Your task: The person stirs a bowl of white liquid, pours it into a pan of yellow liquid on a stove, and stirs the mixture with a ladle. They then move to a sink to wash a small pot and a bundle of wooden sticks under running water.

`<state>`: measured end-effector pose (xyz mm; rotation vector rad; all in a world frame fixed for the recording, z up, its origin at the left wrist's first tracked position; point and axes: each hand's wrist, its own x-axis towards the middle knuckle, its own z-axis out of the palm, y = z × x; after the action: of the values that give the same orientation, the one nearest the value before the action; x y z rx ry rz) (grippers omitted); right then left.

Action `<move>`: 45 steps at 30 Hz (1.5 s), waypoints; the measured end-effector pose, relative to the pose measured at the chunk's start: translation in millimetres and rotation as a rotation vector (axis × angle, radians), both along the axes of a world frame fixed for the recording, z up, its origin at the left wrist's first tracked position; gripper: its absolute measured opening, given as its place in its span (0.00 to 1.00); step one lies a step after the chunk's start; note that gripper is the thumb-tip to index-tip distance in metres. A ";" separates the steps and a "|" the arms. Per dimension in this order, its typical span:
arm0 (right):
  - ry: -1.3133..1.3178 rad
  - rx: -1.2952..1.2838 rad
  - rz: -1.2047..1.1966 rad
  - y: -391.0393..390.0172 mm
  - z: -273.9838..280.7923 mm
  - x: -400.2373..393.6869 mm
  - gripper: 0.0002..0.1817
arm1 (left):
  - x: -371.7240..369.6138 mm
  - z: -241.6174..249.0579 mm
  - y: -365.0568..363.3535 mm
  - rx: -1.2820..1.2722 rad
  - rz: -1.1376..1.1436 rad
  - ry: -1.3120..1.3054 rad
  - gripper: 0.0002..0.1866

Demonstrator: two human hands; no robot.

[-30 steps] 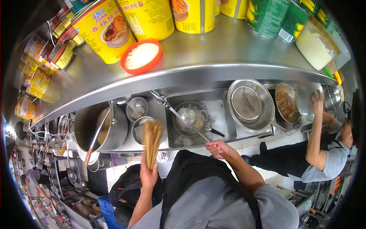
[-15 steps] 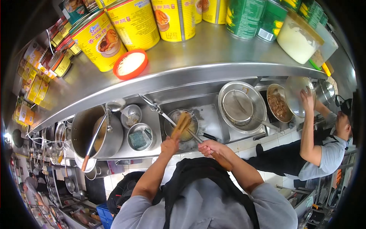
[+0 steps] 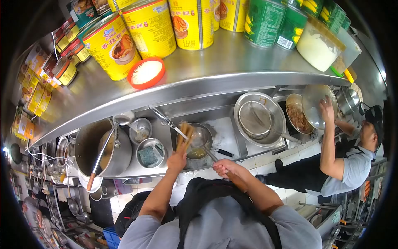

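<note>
A bamboo brush [image 3: 185, 137] is held in my left hand [image 3: 177, 162], fingers wrapped round it. Its bristle end points up at the left side of a round pan [image 3: 210, 129] in the sink, near the tap. My right hand [image 3: 226, 167] grips a ladle [image 3: 212, 156] by its shaft, just above the wooden handle. The ladle's bowl is over the pan, where some liquid shows. A black handle [image 3: 225, 153] sticks out from the pan's right side. The brush hides part of the pan's left rim.
A tap [image 3: 162, 118] reaches over the sink. Left stand a large pot [image 3: 126, 154] and a bowl with green pads [image 3: 163, 143]; right, a strainer in a wide basin [image 3: 239, 120]. A co-worker [image 3: 348, 166] holds a lid [image 3: 311, 101]. Cans [image 3: 159, 45] line the shelf.
The brush has moved left and downward from across the ladle, uncovering the ladle's bowl. My right hand has shifted slightly left and down. The whole view has also shifted a little.
</note>
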<state>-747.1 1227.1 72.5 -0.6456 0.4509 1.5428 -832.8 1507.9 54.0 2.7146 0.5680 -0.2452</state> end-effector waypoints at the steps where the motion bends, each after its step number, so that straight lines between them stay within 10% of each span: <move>1: 0.004 -0.002 -0.004 -0.5 7.9 2.8 0.18 | -7.5 -0.4 -3.7 0.021 -0.102 0.029 0.34; 11: -0.111 0.081 0.034 -12.6 12.6 10.8 0.08 | 20.0 -7.0 -8.2 -0.118 0.214 -0.238 0.32; 14: -1.261 -0.582 0.437 -16.1 2.6 2.0 0.16 | 5.0 18.0 -6.0 -0.076 0.083 -0.211 0.32; 17: -1.864 -1.055 0.461 -52.5 -1.0 -2.8 0.20 | -3.8 12.3 13.0 -0.283 0.267 -0.328 0.32; 23: -1.764 -0.990 0.499 -63.3 23.9 9.0 0.18 | -30.8 -20.1 -11.6 -0.271 0.042 -0.392 0.33; 27: -1.831 -0.853 0.357 -53.8 21.0 1.7 0.18 | -28.7 -69.7 11.4 -0.372 0.291 -0.423 0.31; 39: -1.803 -1.081 0.586 -19.4 53.1 -7.7 0.27 | -63.0 -6.6 59.0 -0.302 0.402 -0.383 0.30; 45: -1.792 -1.058 0.615 -5.8 37.4 -11.2 0.27 | -60.8 6.3 16.0 -0.136 -0.012 -0.448 0.31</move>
<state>-758.3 1221.2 109.9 -2.7424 -0.4561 0.5337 -893.6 1523.9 60.3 2.5230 0.3865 0.3063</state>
